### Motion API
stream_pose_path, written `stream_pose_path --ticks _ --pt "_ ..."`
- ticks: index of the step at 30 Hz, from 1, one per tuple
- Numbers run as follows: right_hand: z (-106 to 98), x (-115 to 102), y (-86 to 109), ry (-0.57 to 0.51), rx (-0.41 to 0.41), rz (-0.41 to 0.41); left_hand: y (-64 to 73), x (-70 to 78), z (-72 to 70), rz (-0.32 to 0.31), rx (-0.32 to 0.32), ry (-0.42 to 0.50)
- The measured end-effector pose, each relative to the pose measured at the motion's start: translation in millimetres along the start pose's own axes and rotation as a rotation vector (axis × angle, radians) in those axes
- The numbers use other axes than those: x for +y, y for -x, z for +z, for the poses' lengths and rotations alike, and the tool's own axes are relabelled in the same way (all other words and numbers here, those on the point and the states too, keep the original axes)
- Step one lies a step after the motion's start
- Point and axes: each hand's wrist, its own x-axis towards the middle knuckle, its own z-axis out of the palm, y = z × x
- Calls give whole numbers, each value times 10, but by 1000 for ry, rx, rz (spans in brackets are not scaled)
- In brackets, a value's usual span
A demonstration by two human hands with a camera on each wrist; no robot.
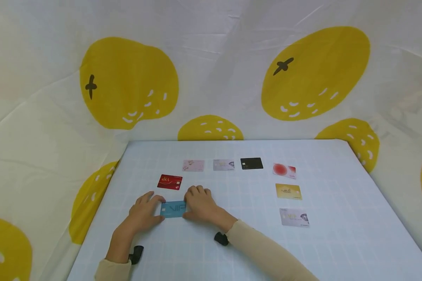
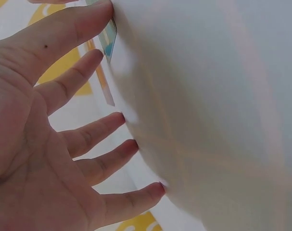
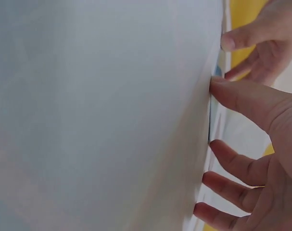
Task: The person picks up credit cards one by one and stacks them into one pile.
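A blue VIP card (image 1: 173,209) lies on the white tabletop between both hands. At its left short edge, the left hand (image 1: 140,214) holds it with thumb and index finger at the two corners. The right hand (image 1: 201,205) does the same at the right short edge. In the left wrist view, the card (image 2: 107,41) shows by the thumb and index fingertip, while the other fingers (image 2: 107,162) are spread on the surface. Seen edge-on in the right wrist view, the card (image 3: 213,115) spans the gap between the right thumb and index finger. A red VIP card (image 1: 170,182) lies just beyond.
Pink (image 1: 193,166), silver (image 1: 223,165) and black (image 1: 251,163) cards form a row at the back. Down the right side lie a white card with red circle (image 1: 284,171), a gold card (image 1: 288,191) and another silver card (image 1: 294,217). A lemon-print cloth (image 1: 211,86) hangs behind.
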Motion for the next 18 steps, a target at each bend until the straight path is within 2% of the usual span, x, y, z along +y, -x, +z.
stream_pose_path --ticks 9,18 --pt "-40 -30 -11 -44 -30 25 8 -6 28 -1 6 0" --pt "-28 -16 -6 -77 -20 37 -3 -2 36 3 27 -11"
